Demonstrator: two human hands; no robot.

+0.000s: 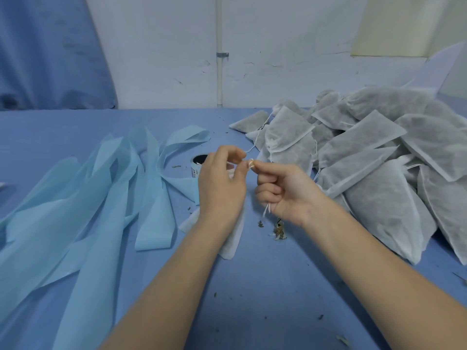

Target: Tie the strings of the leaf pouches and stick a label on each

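A white leaf pouch lies on the blue table under my left forearm, mostly hidden. My left hand pinches its thin white string between thumb and fingers. My right hand has the string wound round its fingertip and pinches it; a loose end hangs below the palm. A roll of labels stands just beyond my left hand, partly hidden by it.
A large heap of white pouches filled with leaves covers the right side of the table. Long light-blue backing strips sprawl over the left. Leaf crumbs lie under my right hand. A white wall rises behind the table.
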